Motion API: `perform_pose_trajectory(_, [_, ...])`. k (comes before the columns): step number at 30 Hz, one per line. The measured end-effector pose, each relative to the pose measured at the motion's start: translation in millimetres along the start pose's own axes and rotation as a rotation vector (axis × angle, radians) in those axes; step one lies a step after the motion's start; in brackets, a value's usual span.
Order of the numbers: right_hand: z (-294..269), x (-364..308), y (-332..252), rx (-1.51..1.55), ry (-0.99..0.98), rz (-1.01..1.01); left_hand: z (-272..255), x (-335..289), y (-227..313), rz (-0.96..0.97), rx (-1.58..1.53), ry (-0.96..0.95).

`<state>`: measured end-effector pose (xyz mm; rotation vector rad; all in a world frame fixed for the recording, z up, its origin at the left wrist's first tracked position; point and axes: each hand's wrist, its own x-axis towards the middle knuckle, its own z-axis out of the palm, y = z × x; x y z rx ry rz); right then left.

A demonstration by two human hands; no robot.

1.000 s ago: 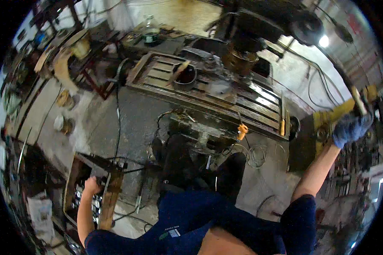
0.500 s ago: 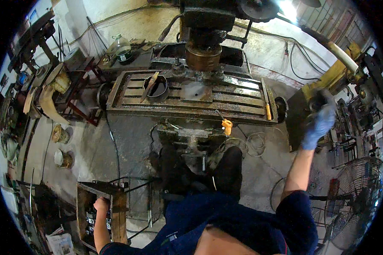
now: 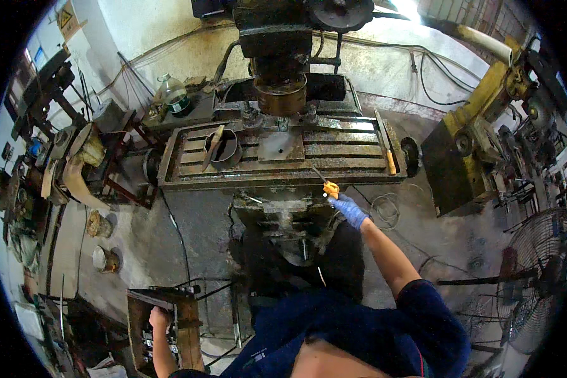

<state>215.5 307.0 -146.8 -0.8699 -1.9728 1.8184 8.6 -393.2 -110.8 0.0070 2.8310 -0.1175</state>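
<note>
My right hand [image 3: 350, 211], in a blue glove, reaches to the orange air blow gun [image 3: 331, 188] at the front edge of the milling machine table [image 3: 201, 183]. Its fingers close at the lower end of the gun's handle and partly cover it. My left hand [image 3: 159, 317], bare, is down inside an open wooden box [image 3: 189, 334] at the lower left. Its fingers are curled, and whatever they hold is hidden. Small dark and shiny parts [image 3: 150, 345] lie in the box beside that hand.
On the slotted table stand a dark pot [image 3: 229, 153] with a brush [image 3: 213, 146] across it, a flat metal plate [image 3: 277, 151] under the spindle head [image 3: 281, 94], and an orange-handled tool [image 3: 390, 159]. A large fan [image 3: 535, 277] stands at right, two cans [image 3: 105, 259] on the left floor.
My right hand has swung left and inward from the far right to the air blow gun. My left hand stays in the box. The whole view has shifted slightly.
</note>
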Motion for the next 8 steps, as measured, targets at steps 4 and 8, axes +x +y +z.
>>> perform_pose_trajectory(4, [42, -2, -31, -0.104, 0.197, 0.259, 12, 12, -79, -0.054, -0.606, 0.191])
perform_pose_trajectory(8, [37, -31, -63, 0.068, 0.304, -0.239, -65, -25, -42, -0.194, -1.490, 0.287])
